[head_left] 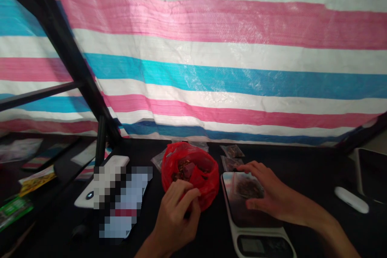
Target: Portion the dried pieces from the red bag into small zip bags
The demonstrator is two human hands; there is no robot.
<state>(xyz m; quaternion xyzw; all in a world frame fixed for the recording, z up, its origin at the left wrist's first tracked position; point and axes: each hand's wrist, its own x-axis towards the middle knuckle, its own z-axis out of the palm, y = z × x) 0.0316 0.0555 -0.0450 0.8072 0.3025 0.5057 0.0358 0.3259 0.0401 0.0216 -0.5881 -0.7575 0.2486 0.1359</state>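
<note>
A red plastic bag (213, 171) stands with its mouth spread, holding small brown dried pieces (185, 169). At its near rim is my left hand (178, 213), fingers curled and closed; whatever lies between the fingertips is hidden. On the right, a white digital scale (232, 225) with a dark shiny plate carries a small clear zip bag (248, 187) of brown pieces. My right hand (269, 191) reaches over the plate, thumb and fingers apart around that bag. Beyond the scale lie two more filled small bags (233, 151).
A white device (117, 165) and a partly blurred phone-like item (125, 205) lie left of the red bag. Clear plastic bags (157, 160) sit behind it. A white oblong case (351, 199) rests at far right. A black frame post (65, 48) slants before the striped sheet (211, 76).
</note>
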